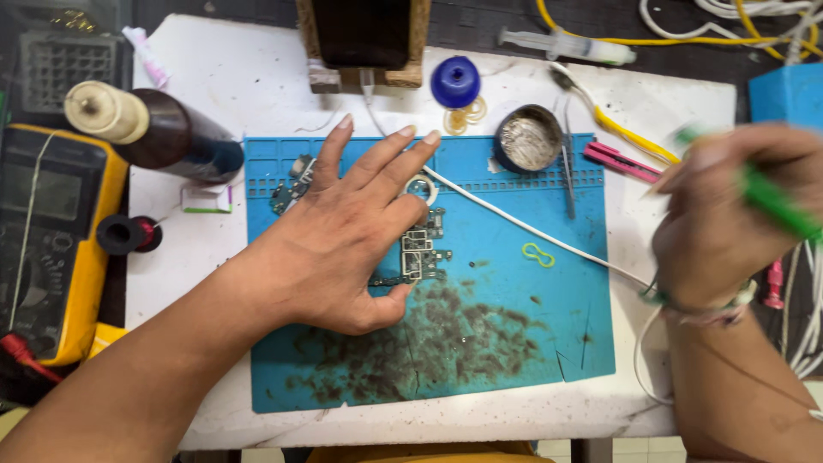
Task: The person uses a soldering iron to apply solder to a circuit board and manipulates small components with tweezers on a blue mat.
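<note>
Hands first: our left hand [356, 236] lies flat and spread, fingers splayed, pinning the small green circuit board [423, 253] to the blue work mat [514, 291] with nothing gripped. Our right hand [729, 214], blurred, curls around a green tool [771, 199] off the mat's right edge. We see a round tin [528, 140] beyond, on the white counter [249, 77].

Circuit board [422, 255] on mat [514, 291] — centre
</note>
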